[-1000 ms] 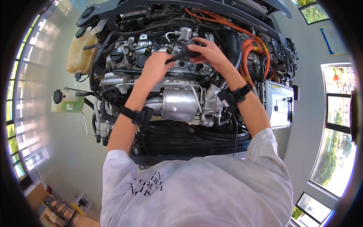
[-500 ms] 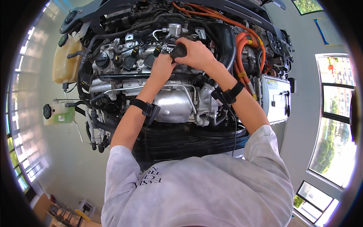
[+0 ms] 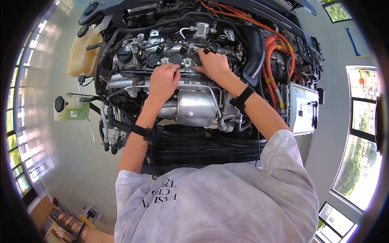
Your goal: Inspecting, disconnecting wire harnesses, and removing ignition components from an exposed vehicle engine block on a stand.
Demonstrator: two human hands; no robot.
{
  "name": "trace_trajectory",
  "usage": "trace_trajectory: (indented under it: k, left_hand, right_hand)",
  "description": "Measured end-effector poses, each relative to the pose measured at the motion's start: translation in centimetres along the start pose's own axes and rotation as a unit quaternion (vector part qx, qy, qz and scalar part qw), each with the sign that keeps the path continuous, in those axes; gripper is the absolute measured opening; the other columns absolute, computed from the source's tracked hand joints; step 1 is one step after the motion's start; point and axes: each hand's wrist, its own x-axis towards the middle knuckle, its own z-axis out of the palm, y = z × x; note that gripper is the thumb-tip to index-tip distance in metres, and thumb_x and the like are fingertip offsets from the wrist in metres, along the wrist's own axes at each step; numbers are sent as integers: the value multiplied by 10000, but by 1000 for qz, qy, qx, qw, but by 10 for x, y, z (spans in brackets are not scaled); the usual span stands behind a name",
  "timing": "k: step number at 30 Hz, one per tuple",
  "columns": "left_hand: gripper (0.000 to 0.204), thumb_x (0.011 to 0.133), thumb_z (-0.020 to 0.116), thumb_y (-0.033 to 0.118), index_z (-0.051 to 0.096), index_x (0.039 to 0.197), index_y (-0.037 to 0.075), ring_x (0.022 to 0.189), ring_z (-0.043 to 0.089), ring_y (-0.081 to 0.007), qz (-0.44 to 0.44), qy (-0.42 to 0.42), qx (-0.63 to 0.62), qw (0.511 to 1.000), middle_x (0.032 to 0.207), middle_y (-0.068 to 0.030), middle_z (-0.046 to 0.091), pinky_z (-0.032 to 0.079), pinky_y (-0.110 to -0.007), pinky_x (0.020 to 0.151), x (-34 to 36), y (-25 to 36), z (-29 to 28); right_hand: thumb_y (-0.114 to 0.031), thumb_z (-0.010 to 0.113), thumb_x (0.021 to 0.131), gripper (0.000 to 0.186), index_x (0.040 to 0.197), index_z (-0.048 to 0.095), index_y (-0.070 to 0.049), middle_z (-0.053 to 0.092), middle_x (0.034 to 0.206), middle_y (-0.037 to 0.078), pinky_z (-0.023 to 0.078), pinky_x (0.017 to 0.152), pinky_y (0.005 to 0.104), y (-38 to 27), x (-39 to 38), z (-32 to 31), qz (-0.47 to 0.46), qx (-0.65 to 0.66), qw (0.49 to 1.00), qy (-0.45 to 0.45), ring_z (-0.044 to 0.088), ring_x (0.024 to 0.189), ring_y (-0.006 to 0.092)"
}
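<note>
My left hand (image 3: 163,82) is loosely bent over the front edge of the engine (image 3: 197,109), palm down. Its fingertips are close to a dark square ignition coil (image 3: 176,59), and it holds nothing that I can see. To its right, the thumb and forefinger of my right hand (image 3: 214,65) straddle another dark ignition coil (image 3: 196,60), which sits low among the silver parts. The hand partly covers this coil. A third ignition coil (image 3: 152,60) lies further left, beside the round black oil cap (image 3: 124,53).
Orange cables (image 3: 269,69) and a thick black pipe (image 3: 254,52) run along the right. A silver box (image 3: 303,108) stands beyond them. On the left hang a yellowish tank (image 3: 86,52) and a green-filled reservoir (image 3: 73,110). A silver heat shield (image 3: 197,107) lies in front.
The dark coil that both hands held raised above the engine is now down low at my right hand. My left hand has let go and moved left and nearer to me.
</note>
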Motion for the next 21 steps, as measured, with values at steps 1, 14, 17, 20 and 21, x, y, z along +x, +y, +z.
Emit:
trace_trajectory:
  k: [1, 14, 17, 20, 21]
  left_hand:
    - [155, 809, 608, 79, 651, 948, 27, 839, 601, -326, 0, 1, -3, 1000, 850, -117, 629, 479, -390, 740, 0, 0, 3]
    - [504, 705, 776, 191, 542, 1059, -81, 953, 591, -345, -68, -97, 65, 991, 1017, -213, 573, 524, -399, 780, 57, 47, 54]
    - [496, 692, 780, 175, 548, 1050, -78, 954, 594, -370, -64, -111, 55, 990, 1038, -230, 573, 507, -409, 806, 60, 46, 55]
    - [524, 684, 764, 151, 538, 1097, -78, 981, 579, -390, -44, -125, 48, 990, 1074, -233, 568, 487, -415, 837, 60, 48, 55]
    - [531, 682, 759, 151, 538, 1106, -78, 990, 574, -389, -46, -124, 47, 990, 1080, -229, 568, 483, -417, 844, 60, 49, 54]
  right_hand:
    - [-460, 710, 741, 639, 1236, 502, -114, 678, 804, 116, 535, 641, 391, 4, -2, -3, 3, -2, 1000, -5, 679, 756, 289]
    - [-128, 625, 811, 209, 1007, 651, -59, 620, 732, 83, 473, 623, 360, 44, -140, -16, 71, 373, 916, 133, 592, 648, 261]
    - [-93, 614, 812, 181, 979, 651, -33, 607, 776, 88, 461, 675, 350, 46, -150, -5, 57, 383, 903, 185, 588, 704, 252]
    - [-80, 613, 797, 181, 968, 636, -24, 603, 851, 84, 443, 775, 351, 44, -143, 0, 43, 366, 900, 233, 579, 819, 261]
    - [-74, 614, 788, 176, 955, 631, -24, 601, 871, 85, 441, 783, 359, 45, -138, 5, 40, 339, 901, 268, 576, 837, 270]
